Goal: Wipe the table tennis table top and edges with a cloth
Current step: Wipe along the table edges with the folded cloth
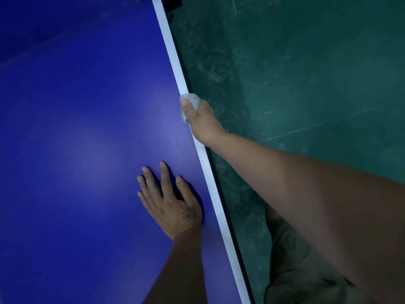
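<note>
Cloth (190, 101), white and bunched, sits on the white edge (168, 43) of the blue table (76, 106), gripped by the right hand (202, 122), thumb on top. The left hand (168, 198) lies flat on the table near the edge, fingers spread, well apart from the right. Green floor (306, 62) lies beyond

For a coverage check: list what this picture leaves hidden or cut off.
Head view only.
Cloth: mostly covered by the right hand.
That hand's other fingers: hidden past the white edge.
Table top: cut off by the left and bottom borders.
Black part at top: cropped, too dark to name.
</note>
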`<state>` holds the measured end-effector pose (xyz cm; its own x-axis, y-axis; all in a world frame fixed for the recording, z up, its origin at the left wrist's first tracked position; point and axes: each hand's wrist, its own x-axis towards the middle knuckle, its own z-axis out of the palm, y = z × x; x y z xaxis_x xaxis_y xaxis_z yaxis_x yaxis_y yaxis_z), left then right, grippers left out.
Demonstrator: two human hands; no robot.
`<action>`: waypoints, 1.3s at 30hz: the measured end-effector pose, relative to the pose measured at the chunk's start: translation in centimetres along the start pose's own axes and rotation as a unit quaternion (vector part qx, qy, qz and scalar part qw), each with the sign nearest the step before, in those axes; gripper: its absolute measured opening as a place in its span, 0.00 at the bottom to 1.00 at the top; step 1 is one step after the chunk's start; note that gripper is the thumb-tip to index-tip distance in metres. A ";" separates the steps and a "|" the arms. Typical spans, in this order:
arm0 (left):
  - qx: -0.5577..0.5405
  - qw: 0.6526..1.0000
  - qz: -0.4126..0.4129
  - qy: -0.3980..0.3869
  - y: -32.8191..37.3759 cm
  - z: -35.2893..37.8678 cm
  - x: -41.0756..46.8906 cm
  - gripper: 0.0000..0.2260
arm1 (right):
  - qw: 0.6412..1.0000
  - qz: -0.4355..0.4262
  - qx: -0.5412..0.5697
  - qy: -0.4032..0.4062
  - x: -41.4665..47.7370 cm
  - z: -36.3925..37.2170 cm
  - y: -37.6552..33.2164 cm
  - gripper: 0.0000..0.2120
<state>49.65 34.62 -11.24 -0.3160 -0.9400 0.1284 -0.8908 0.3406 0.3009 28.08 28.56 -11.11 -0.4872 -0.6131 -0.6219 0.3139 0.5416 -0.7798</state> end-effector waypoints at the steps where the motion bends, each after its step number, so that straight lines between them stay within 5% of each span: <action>1: 0.002 1.000 -0.003 -0.004 0.0 0.0 0.0 0.22 | 1.000 -0.005 -0.010 -0.008 -0.6 -0.1 0.2 0.23; 3: 0.004 1.000 -0.003 -0.009 0.0 -0.2 0.0 0.22 | 0.999 -0.004 -0.031 -0.015 -4.0 -0.3 2.1 0.21; 8: 0.016 1.000 -0.006 -0.026 -0.3 0.0 0.1 0.24 | 0.993 0.074 -0.057 -0.069 -9.3 -0.6 5.5 0.38; 13: 0.022 0.999 -0.009 -0.044 -0.9 0.1 -0.2 0.25 | 0.999 0.018 -0.033 -0.019 -2.1 -0.4 0.1 0.17; 16: 0.021 0.999 -0.011 -0.047 -0.8 0.2 -0.1 0.25 | 0.998 -0.060 -0.024 0.011 5.4 -1.1 -5.5 0.16; 21: 0.008 0.998 -0.019 -0.067 0.5 -0.3 0.9 0.26 | 0.996 -0.045 0.043 0.064 7.8 -0.3 -7.0 0.09; 27: -0.112 0.993 -0.021 -0.036 7.2 2.8 16.5 0.20 | 0.997 0.045 -0.042 -0.046 0.8 -1.1 -1.8 0.32; 32: -0.017 0.999 -0.032 -0.026 10.8 6.1 28.5 0.24 | 1.000 -0.015 0.000 -0.006 8.0 -1.4 -7.2 0.13; 39: 0.020 0.999 -0.036 -0.003 10.8 6.5 28.8 0.24 | 1.000 -0.012 0.013 0.018 13.9 -1.9 -11.2 0.20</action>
<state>28.80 11.15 -10.44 -0.2524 -0.9622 0.1020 -0.9234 0.2710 0.2719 16.23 15.04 -10.92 -0.5242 -0.6040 -0.6003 0.3230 0.5112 -0.7964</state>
